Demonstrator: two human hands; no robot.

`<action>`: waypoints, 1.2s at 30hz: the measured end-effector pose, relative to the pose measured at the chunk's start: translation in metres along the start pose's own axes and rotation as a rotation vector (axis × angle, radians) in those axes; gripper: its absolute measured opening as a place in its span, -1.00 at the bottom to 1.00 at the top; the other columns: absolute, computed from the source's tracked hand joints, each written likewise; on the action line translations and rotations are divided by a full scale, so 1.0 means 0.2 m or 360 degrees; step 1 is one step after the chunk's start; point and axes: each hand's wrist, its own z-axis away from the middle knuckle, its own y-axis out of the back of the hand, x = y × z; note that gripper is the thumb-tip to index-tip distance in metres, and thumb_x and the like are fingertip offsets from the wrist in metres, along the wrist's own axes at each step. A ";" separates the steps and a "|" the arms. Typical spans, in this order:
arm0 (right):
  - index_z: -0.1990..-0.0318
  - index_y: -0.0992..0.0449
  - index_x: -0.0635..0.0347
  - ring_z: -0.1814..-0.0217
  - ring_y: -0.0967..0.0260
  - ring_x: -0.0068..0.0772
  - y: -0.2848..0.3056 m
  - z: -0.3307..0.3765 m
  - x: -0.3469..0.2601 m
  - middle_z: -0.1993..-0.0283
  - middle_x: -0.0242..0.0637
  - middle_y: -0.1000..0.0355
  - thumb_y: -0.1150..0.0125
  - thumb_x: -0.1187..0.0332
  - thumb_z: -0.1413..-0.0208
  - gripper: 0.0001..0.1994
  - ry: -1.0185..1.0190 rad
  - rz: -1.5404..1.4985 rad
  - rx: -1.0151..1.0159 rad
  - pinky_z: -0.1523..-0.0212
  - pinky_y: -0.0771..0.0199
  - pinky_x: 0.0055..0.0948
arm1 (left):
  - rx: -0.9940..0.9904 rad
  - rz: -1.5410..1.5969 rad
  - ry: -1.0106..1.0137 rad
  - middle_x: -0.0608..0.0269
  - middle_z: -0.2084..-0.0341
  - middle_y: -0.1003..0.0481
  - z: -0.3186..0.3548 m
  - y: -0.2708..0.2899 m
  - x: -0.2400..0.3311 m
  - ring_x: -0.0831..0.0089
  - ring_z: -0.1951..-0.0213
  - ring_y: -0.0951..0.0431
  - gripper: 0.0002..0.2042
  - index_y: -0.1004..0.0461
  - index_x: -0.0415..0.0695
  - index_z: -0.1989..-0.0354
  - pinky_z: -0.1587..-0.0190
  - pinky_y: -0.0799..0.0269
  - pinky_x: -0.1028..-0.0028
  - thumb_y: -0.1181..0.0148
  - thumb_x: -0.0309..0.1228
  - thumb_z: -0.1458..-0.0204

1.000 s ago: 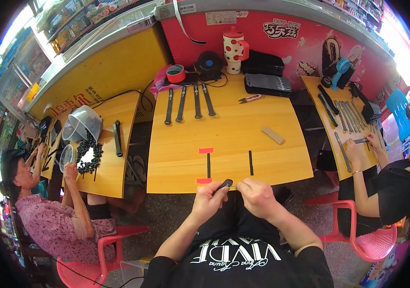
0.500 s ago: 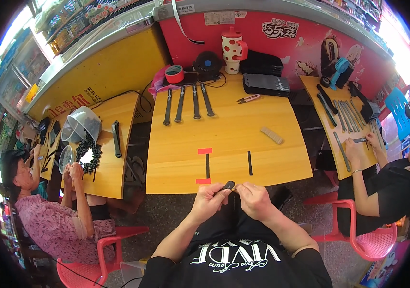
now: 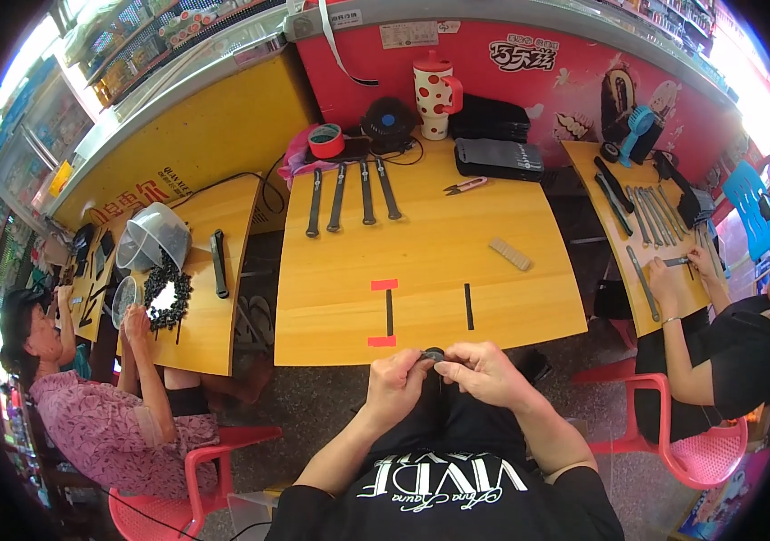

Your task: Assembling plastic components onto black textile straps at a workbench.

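Observation:
Just past the table's near edge, both my hands meet around a small black piece with a rounded end (image 3: pixel 435 354). The fingers of my left hand (image 3: pixel 394 386) are closed on its left side. From the other side, the thumb and fingers of my right hand (image 3: pixel 486 374) press against it. Most of the piece is hidden by my fingers, and its kind does not show. Ahead on the wooden table (image 3: pixel 421 243) are two dark strips, and the left strip (image 3: pixel 389 313) has red tape (image 3: pixel 384 284) at its ends.
Several long black straps (image 3: pixel 338 197) lie at the far left of my table. Thread snips (image 3: pixel 466 186), a beige ribbed block (image 3: pixel 510 253), a red tape roll (image 3: pixel 325 141) and a spotted tumbler (image 3: pixel 433 95) are also there. People work at side tables left and right.
My right fingers have shifted up and left onto the black piece. It has turned between my hands, and its rounded end is now more covered.

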 end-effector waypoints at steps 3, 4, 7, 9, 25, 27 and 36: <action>0.38 -0.49 0.33 0.54 -0.30 -0.71 -0.08 0.00 0.03 0.53 -0.42 -0.42 -0.13 0.42 -0.21 -0.83 0.0194 0.0198 0.0247 0.54 -0.27 -0.62 | 0.0240 -0.0348 -0.0191 0.00 0.60 -0.50 0.01 -0.03 -0.01 0.19 0.57 -0.56 -0.95 -0.49 -0.27 0.35 0.52 -0.43 0.39 -0.21 -0.59 -0.02; 0.42 -0.49 0.33 0.55 -0.31 -0.65 -0.10 0.00 0.03 0.57 -0.37 -0.40 -0.12 0.46 -0.20 -0.84 0.0315 0.0278 0.0343 0.55 -0.27 -0.58 | 0.0245 -0.0351 -0.0193 0.00 0.60 -0.50 0.02 -0.04 -0.02 0.19 0.57 -0.56 -0.95 -0.49 -0.27 0.35 0.52 -0.43 0.39 -0.21 -0.59 -0.02; 0.42 -0.49 0.32 0.56 -0.33 -0.57 -0.17 -0.03 0.09 0.58 -0.32 -0.38 -0.12 0.50 -0.19 -0.86 0.0659 0.0402 0.0629 0.55 -0.27 -0.53 | 0.0412 -0.0236 -0.0148 0.01 0.59 -0.50 0.03 -0.09 -0.02 0.18 0.55 -0.57 -0.92 -0.49 -0.28 0.31 0.51 -0.44 0.39 -0.20 -0.62 -0.01; 0.40 -0.48 0.34 0.56 -0.36 -0.30 -0.18 -0.04 0.11 0.53 -0.10 -0.37 -0.16 0.50 -0.15 -0.90 0.0638 0.0349 0.0652 0.53 -0.27 -0.37 | 0.0499 -0.0048 -0.0088 0.17 0.65 -0.50 0.02 -0.10 -0.01 0.41 0.63 -0.52 -0.97 -0.48 -0.28 0.38 0.55 -0.37 0.50 -0.16 -0.58 -0.07; 0.26 -0.49 0.40 0.46 -0.43 -0.46 -0.24 -0.07 0.18 0.43 -0.25 -0.46 -0.11 0.53 -0.23 -0.91 0.0384 -0.1170 0.0308 0.48 -0.48 -0.48 | 0.0505 0.1283 0.0561 0.34 0.55 -0.51 0.08 -0.16 0.00 0.72 0.62 -0.38 -0.89 -0.54 -0.27 0.19 0.62 -0.25 0.70 -0.13 -0.53 -0.18; 0.28 -0.50 0.39 0.48 -0.41 -0.51 -0.25 -0.07 0.21 0.47 -0.29 -0.45 -0.12 0.52 -0.23 -0.91 0.0387 -0.1250 0.0361 0.51 -0.42 -0.54 | 0.0474 0.1415 0.0622 0.31 0.57 -0.50 0.08 -0.16 0.01 0.68 0.66 -0.37 -0.88 -0.54 -0.27 0.20 0.64 -0.23 0.68 -0.13 -0.49 -0.19; 0.28 -0.48 0.31 0.50 -0.38 -0.28 -0.11 -0.06 0.05 0.45 -0.18 -0.38 -0.13 0.47 -0.20 -0.92 0.0739 0.0275 0.0662 0.50 -0.32 -0.36 | 0.0422 0.1770 0.0870 0.27 0.60 -0.50 0.06 -0.12 -0.05 0.62 0.72 -0.35 -0.84 -0.53 -0.25 0.22 0.68 -0.17 0.67 -0.11 -0.41 -0.22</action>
